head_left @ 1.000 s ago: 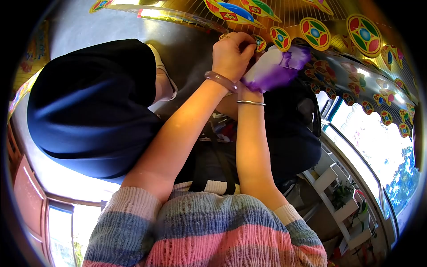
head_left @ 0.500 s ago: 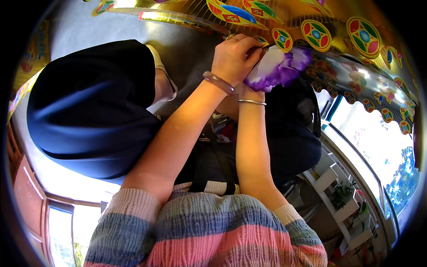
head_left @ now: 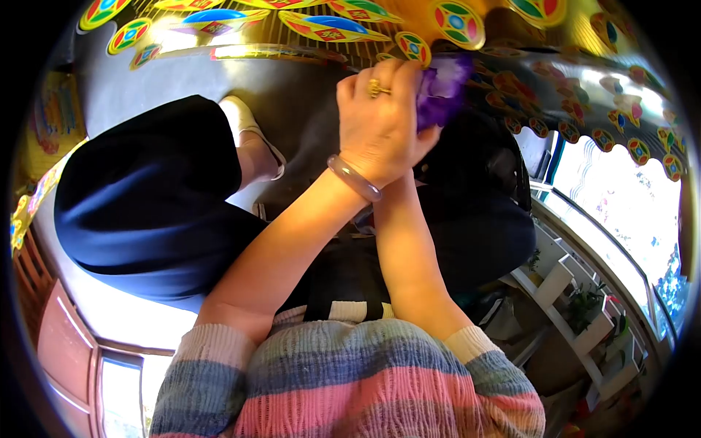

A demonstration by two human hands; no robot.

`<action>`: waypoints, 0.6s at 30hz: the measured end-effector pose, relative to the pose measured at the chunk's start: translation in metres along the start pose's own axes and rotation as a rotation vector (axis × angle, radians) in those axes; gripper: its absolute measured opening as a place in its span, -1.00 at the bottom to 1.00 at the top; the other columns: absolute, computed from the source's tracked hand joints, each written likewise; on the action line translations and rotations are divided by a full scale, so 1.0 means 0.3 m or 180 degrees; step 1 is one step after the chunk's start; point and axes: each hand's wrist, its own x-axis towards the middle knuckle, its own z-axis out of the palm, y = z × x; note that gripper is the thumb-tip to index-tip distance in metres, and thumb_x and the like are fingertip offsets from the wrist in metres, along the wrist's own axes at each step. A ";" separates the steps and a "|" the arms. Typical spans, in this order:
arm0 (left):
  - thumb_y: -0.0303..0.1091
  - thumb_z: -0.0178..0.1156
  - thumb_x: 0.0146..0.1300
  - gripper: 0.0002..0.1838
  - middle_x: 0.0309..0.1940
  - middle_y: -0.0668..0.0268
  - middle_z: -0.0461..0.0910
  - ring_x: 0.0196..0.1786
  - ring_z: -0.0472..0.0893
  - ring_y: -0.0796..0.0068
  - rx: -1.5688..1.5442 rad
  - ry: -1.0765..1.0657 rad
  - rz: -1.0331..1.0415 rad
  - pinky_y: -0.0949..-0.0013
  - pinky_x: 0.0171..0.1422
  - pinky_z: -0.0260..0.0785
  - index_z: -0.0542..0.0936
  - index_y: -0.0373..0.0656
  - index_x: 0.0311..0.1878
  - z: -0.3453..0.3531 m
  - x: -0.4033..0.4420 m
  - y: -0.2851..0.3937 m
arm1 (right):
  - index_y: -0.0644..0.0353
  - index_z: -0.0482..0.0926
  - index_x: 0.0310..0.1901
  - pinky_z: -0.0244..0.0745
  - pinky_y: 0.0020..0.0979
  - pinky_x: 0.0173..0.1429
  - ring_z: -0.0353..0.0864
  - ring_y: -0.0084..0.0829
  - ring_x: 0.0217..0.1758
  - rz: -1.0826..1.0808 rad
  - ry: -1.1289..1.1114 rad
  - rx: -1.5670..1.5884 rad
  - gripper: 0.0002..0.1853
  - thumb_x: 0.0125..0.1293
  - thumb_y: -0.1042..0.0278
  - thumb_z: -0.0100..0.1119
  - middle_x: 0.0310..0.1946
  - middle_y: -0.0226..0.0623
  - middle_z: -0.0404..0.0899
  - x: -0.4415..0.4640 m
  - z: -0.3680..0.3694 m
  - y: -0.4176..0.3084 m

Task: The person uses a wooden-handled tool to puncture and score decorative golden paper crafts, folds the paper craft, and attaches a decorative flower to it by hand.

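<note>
My left hand (head_left: 380, 120), with a gold ring and a purplish bangle at the wrist, is raised at the upper middle. Its fingers curl at the left edge of a purple and white ruffled flower (head_left: 440, 91); what they grip there is hidden. Most of my right hand (head_left: 426, 139) lies behind the left one, close under the flower, and its fingers are out of sight. Just above the fingers hangs a round ornament (head_left: 413, 50) in red, green and blue, part of a gold sheet (head_left: 504, 33) edged with similar ornaments.
Dark cloth covers my spread knees (head_left: 146, 212). A light shoe (head_left: 244, 124) rests on the grey floor (head_left: 168, 95). White shelves (head_left: 558, 285) with plants stand at the lower right beside a bright window (head_left: 613, 197). A wooden door (head_left: 67, 339) is at the lower left.
My left hand has turned to show its back and now covers more of the right hand and the silver bracelet. The flower has tilted upright. The view has shifted, moving the ornaments.
</note>
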 end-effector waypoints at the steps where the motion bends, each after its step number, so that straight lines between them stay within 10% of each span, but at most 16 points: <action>1: -0.30 0.40 -0.25 -0.32 -0.07 0.19 0.52 0.01 0.50 0.12 -0.0083 0.0050 -0.0039 0.16 0.08 0.29 0.43 -0.18 0.07 0.014 -0.006 -0.018 | 0.18 0.38 0.11 0.34 -0.35 0.24 0.42 -0.36 0.15 0.0078 0.0023 0.0425 -0.65 0.37 0.23 -0.02 0.06 -0.26 0.42 -0.007 0.011 0.004; 8: -0.67 0.08 0.11 -0.79 -0.33 0.36 0.63 -0.27 0.58 0.65 -0.3675 0.0479 -0.2142 0.57 -0.18 0.42 0.58 -0.32 -0.17 0.001 0.012 -0.179 | 0.19 0.40 0.08 0.36 -0.37 0.22 0.43 -0.36 0.12 0.0335 0.0111 0.2213 -0.67 0.33 0.27 0.05 0.03 -0.28 0.43 0.009 0.092 0.035; 18: -0.60 0.30 0.02 -0.63 -0.25 0.34 0.58 -0.18 0.56 0.56 -0.1935 0.0215 -0.1331 0.50 0.01 0.44 0.51 -0.30 -0.04 -0.045 0.023 -0.088 | 0.20 0.44 0.03 0.39 -0.42 0.15 0.48 -0.40 0.01 0.0321 0.0016 0.3059 -0.69 0.27 0.38 0.14 -0.08 -0.32 0.45 0.022 0.074 -0.058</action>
